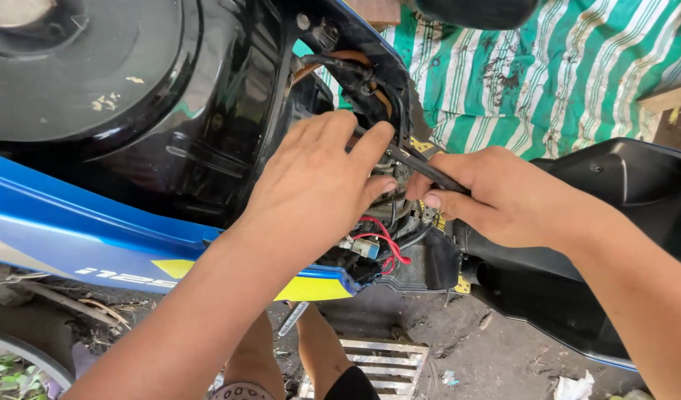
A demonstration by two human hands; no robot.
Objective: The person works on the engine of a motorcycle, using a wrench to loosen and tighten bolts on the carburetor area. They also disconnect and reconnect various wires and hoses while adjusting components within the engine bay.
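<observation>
Inside scooter opening | right hand grips tool | left hand beside tip

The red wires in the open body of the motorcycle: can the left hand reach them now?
Probably yes. The red wires lie uncovered just below the left hand, with nothing between them. The right hand holds a dark tool higher up.

Motorcycle body panel spans the left of the frame, with the seat above it at upper left. Left hand sits at centre over the open frame cavity; right hand lies just right of it, gripping a tool that points up-left into the cavity. Wires hang below the hands. Striped cloth lies behind, upper right. Metal grate rests on the ground, bottom centre.
</observation>
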